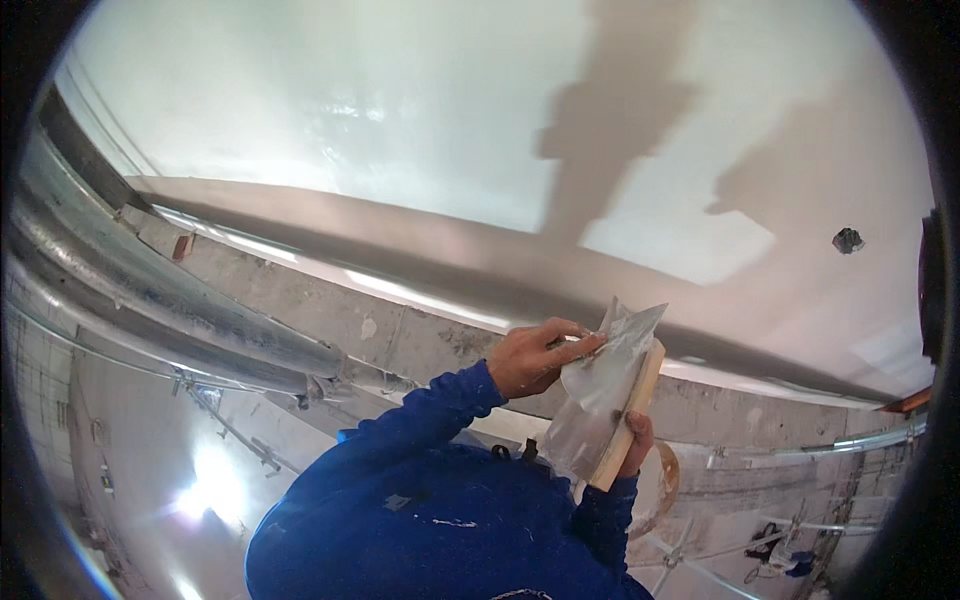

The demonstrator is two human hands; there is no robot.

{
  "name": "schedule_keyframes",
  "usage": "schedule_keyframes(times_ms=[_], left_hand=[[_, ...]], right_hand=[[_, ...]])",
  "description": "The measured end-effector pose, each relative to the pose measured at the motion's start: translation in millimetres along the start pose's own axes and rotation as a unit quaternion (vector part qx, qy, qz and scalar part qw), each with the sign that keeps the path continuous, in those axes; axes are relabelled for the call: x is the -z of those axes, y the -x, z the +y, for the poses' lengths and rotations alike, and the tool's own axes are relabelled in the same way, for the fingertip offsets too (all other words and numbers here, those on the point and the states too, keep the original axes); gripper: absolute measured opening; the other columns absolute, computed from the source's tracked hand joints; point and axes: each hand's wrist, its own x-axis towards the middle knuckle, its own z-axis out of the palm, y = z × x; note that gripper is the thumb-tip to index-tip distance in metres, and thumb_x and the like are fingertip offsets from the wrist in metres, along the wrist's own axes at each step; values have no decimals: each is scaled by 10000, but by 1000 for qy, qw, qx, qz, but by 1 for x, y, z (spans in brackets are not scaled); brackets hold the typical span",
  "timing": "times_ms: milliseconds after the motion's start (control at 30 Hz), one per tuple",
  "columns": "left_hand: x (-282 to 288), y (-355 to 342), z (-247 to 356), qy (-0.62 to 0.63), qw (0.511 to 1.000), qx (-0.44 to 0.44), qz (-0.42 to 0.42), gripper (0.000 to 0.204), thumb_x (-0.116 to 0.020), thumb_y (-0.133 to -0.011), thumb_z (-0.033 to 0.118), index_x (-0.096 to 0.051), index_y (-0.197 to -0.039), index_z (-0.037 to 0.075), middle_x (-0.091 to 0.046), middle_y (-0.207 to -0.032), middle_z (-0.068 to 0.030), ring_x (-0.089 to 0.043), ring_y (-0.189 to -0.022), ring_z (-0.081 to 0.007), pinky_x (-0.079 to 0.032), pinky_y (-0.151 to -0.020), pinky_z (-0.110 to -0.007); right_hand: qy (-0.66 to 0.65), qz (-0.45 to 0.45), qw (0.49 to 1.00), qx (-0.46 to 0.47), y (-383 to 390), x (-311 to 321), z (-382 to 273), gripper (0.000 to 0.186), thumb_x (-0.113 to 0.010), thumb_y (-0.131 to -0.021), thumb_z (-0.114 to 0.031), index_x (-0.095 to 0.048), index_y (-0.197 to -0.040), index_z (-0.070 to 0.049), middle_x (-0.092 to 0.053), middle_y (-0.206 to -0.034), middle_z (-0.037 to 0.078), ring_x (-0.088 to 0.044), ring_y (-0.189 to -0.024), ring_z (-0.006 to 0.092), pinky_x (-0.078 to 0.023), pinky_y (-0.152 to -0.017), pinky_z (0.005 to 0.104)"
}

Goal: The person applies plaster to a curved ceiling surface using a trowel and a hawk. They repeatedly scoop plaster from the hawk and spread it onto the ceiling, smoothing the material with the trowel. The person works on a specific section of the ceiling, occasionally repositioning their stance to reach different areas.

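Observation:
My right hand is wrapped round a pale wooden strip, the backing of a broad plastering blade with a thin grey, smeared face. From the other side, my left hand is closed at a second thin metal scraper blade, its fingers whitened with paste. This blade stands tilted against the upper part of the wood-backed one, its pointed corner turned up. What the left fingers grip behind the metal is partly hidden. Both tools are held in front of my chest, below the smooth white wall surface.
Thick metal pipes run along the left, beside a rough concrete ledge. A dark hole breaks the white surface at right. Beside my right forearm shows a round tan rim. Scaffold poles and a bright lamp are lower down.

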Motion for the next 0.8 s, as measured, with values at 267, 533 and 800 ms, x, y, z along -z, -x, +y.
schedule_keyframes(times_ms=[267, 533, 800], left_hand=[[-73, -22, 3, -117, 989, -13, 88, 526, -620, -598, -57, -579, -1092, 121, -584, -988, -87, -588, -862, -230, -506, -718, -326], [-127, -32, 0, -178, 983, 19, -35, 599, -551, -596, -88, -554, -1138, 169, -513, -993, -107, -572, -768, -254, -485, -650, -341], [-147, 17, 9, -40, 975, 216, 14, 507, -565, -674, -17, -515, -1166, 94, -522, -973, -145, -542, -861, -288, -463, -699, -316]], right_hand=[[-16, -85, 980, -179, -18, 67, -37, 412, -606, -678, -191, -505, -1005, 39, -575, -816, 101, -589, -692, 210, -511, -619, 345], [-106, -48, 993, -16, -22, 109, -97, 402, -603, -666, -154, -503, -1003, 42, -568, -831, 124, -592, -732, 243, -522, -662, 347], [462, 56, 680, 567, -88, 193, -151, 329, -578, -673, -125, -530, -974, 0, -562, -911, 129, -550, -860, 256, -431, -791, 355]])
